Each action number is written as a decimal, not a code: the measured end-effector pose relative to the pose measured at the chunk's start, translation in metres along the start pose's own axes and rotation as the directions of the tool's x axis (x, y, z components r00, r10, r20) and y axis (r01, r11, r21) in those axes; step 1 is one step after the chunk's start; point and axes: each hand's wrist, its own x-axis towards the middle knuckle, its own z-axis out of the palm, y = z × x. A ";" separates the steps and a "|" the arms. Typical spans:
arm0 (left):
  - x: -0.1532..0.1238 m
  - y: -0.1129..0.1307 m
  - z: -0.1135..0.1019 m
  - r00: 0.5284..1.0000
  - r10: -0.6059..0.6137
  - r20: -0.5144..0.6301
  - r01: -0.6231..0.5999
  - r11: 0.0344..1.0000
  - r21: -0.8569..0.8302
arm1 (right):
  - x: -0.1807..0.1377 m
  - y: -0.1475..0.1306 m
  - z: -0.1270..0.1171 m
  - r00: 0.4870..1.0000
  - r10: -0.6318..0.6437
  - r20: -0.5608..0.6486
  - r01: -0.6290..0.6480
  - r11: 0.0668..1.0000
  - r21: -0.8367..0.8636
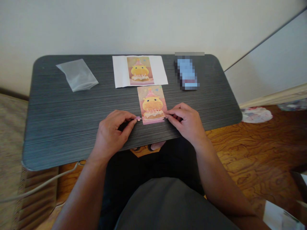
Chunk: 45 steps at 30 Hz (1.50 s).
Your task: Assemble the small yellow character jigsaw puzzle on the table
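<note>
A small jigsaw puzzle (153,103) with a yellow animal cake picture lies near the table's front edge, almost whole, with notches along its lower right side. Just left of it, my left hand (115,129) pinches a pink puzzle piece (137,118) between thumb and forefinger, slightly apart from the puzzle. At the right edge, the thumb and forefinger of my right hand (185,123) close on another small pinkish piece (165,116), mostly covered by the fingertips. Whether that piece is joined to the puzzle I cannot tell.
Behind the puzzle lies a white reference sheet (121,72) printed with the same picture. A clear plastic bag (78,75) rests at the back left of the dark table (59,127). A blurred-out phone (187,73) lies at the back right, and a wall stands behind.
</note>
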 end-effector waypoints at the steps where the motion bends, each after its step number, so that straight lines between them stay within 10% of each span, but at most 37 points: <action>1: 0.000 0.000 0.000 1.000 0.002 -0.001 -0.002 1.000 0.003 | 0.000 0.000 0.000 1.000 -0.007 -0.001 0.007 1.000 -0.012; 23: -0.001 0.005 0.000 0.998 0.053 -0.044 -0.054 0.998 -0.038 | -0.009 -0.008 0.000 0.976 -0.038 -0.212 0.082 0.976 0.202; 30: -0.011 0.036 0.021 0.993 0.037 -0.113 -0.057 0.982 -0.178 | -0.023 -0.030 0.006 1.000 0.025 -0.018 -0.012 0.860 0.509; 37: -0.019 0.059 0.046 0.979 -0.087 -0.186 0.029 0.954 -0.298 | -0.029 -0.035 0.017 0.977 0.136 0.165 -0.213 0.674 0.707; 45: -0.024 0.072 0.052 0.941 -0.338 0.013 0.294 0.799 -0.525 | -0.036 -0.035 0.013 0.982 0.169 0.082 -0.183 0.766 0.616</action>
